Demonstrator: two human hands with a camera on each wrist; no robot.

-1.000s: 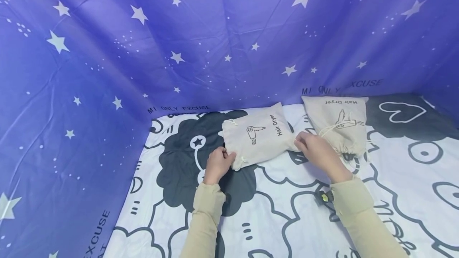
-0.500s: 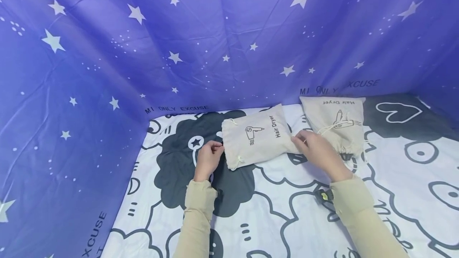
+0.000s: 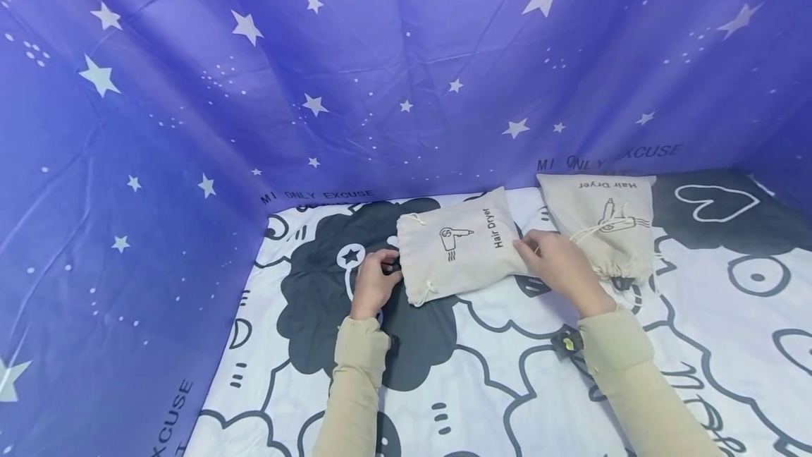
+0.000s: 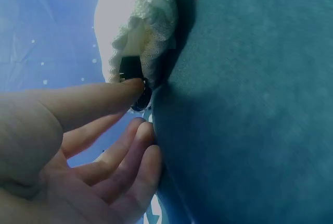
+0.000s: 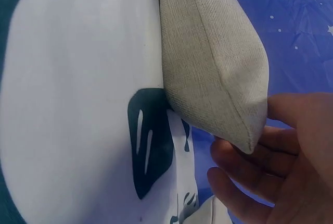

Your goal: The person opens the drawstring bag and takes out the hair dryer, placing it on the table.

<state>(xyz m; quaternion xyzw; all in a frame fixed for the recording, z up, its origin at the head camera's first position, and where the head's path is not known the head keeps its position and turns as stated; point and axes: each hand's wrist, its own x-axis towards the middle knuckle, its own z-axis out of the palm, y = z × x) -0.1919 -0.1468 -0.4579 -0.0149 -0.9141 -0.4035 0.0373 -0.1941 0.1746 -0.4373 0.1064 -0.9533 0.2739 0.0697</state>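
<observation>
A beige drawstring bag (image 3: 469, 252) printed "Hair Dryer" lies on the patterned cloth, its gathered mouth facing left. At that mouth my left hand (image 3: 374, 288) pinches a small black object (image 4: 131, 67) between thumb and forefinger. The object pokes out of the opening; the rest of it is hidden inside, so its kind cannot be told. My right hand (image 3: 564, 266) pinches the near corner of the bag's closed end, thumb on one side and fingers on the other in the right wrist view.
A second beige drawstring bag (image 3: 609, 224) lies just right of the first, with something dark at its mouth. The black-and-white cloth (image 3: 469, 400) spreads beneath both. A purple star-printed curtain (image 3: 380, 55) rises behind and on the left.
My left hand has shifted left from the bag's lower mouth corner to the opening and now holds the black object there. My right hand keeps its hold on the corner.
</observation>
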